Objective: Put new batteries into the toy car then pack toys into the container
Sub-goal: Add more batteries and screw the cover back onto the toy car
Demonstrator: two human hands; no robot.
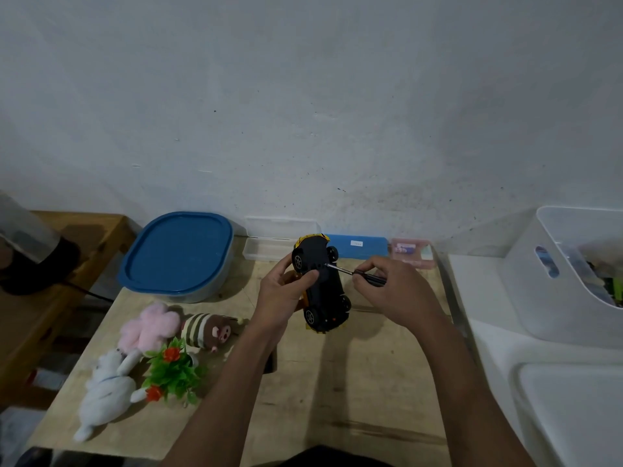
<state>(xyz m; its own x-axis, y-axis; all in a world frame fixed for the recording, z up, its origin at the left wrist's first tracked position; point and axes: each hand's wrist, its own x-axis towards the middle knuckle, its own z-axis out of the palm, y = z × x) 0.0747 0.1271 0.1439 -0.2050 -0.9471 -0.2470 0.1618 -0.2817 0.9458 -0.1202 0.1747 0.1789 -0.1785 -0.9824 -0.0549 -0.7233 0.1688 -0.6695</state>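
Pale plaster wall backs a wooden bench [354, 382]. At centre I see the left hand [283, 291] gripping the car [323, 288], fingers [305, 278] curled round its body, black underside turned up and tilted. At 3 o'clock of the car, the right hand [394, 288] pinches a screwdriver [357, 273], its tip touching the underside near the far wheels. The container [178, 254] sits at 10 o'clock, blue lid on. Plush toys [151, 323] and a plastic plant [175, 369] lie at 8 o'clock. A white bin [539, 288] stands at 3 o'clock, beside the bench.
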